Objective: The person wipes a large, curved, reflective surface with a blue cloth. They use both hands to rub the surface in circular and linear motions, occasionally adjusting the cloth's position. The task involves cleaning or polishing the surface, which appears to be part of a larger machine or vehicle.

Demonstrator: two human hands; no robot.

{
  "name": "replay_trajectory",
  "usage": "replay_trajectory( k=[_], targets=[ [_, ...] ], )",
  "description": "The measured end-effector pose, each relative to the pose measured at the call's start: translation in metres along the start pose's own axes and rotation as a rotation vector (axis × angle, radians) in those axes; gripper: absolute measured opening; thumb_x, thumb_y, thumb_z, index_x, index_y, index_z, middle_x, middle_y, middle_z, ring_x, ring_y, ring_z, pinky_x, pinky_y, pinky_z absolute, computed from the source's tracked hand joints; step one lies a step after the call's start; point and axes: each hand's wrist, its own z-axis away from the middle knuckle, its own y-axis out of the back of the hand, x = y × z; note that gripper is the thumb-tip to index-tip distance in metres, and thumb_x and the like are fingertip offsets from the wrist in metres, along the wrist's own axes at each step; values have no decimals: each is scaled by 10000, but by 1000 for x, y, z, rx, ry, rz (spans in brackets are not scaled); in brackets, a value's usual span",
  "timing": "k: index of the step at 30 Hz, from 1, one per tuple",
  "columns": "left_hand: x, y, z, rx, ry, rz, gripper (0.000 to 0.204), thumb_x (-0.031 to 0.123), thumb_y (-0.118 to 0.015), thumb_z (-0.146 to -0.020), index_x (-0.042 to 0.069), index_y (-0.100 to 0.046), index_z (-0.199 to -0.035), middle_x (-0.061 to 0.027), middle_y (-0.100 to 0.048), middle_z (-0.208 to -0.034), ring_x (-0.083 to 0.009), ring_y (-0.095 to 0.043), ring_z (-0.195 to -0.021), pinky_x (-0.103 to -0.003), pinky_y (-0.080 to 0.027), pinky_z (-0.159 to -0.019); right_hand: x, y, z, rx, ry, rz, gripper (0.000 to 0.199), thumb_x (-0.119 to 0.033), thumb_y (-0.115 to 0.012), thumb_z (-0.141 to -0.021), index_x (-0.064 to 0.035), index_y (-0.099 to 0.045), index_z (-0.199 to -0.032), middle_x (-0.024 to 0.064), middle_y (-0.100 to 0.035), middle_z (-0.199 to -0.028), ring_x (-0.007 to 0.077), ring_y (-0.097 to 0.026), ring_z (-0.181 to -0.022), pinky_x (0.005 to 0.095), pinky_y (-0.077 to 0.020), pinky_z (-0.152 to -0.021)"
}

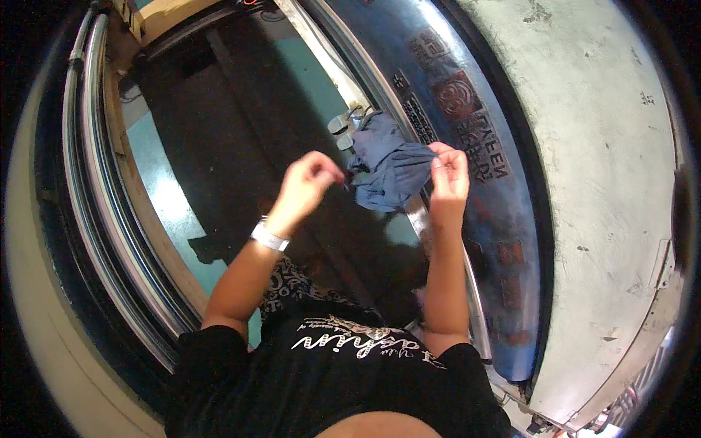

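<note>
A crumpled blue-grey cloth hangs in front of me, bunched in loose folds. My right hand pinches its right end between thumb and fingers, drawing that part into a narrow gather. Just left of the cloth is my left hand, with its fingers curled together in a pinch. Whether a bit of cloth or something else is between those fingertips is too small to tell. A pale band circles my left wrist.
Beside the cloth on the right stands a large blue cylinder with raised dark printing plates on it. Beyond it curves a scuffed pale machine panel. Metal rails run along the left. Small grey blocks sit on the ledge behind the cloth.
</note>
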Motion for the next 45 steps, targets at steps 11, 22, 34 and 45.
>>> replay_trajectory(
  k=[11,22,34,45],
  targets=[
    [-7,6,7,97,-25,57,62,91,-591,-864,37,-568,-883,6,-574,-798,-87,-532,-755,-241,-451,-708,0,-11,-4,26,75,30,36,-39,-478,-904,-42,-442,-900,109,-518,-1061,127,-469,-913,282,-377,-866],
    [17,31,25,210,-43,95,46,85,-613,-847,51,-582,-852,35,-540,-783,-56,-484,-755,-211,-405,-702,3,-5,-5,100,32,-50,50,-11,-460,-906,-52,-432,-898,107,-517,-1075,120,-475,-906,260,-378,-863],
    [-18,110,20,776,-83,176,257,232,-536,-923,46,-511,-1098,-34,-546,-1028,-114,-513,-901,-272,-428,-782,-20,13,-21,142,56,-18,106,-161,-362,-978,-62,-348,-944,239,-615,-989,185,-614,-736,230,-471,-579],
    [-86,-38,-10,-100,302,1006,899,736,-362,-788,165,-151,-1450,-103,-205,-1486,-297,-249,-1339,-514,-277,-1043,-54,-46,-30,-135,-201,-575,120,-145,-371,-973,-32,-406,-957,251,-585,-1018,269,-620,-827,381,-540,-740]
  ],
)
